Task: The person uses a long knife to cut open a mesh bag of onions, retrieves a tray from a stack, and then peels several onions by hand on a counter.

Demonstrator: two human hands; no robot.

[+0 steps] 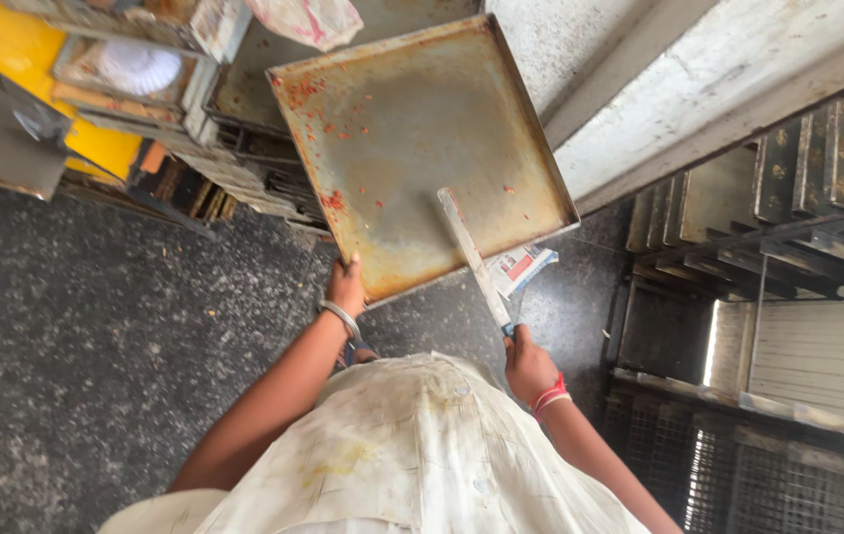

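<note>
Metal tray gripped by left hand, scraper in right hand

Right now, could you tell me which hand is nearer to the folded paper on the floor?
Right. The right hand sits just below the folded paper; the left hand is across at the tray's edge.

Stacked trays left, rack right

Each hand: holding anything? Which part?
Left hand grips the metal baking tray at its near rim. Right hand holds the flat scraper blade by its handle end, blade lying across the tray.
</note>
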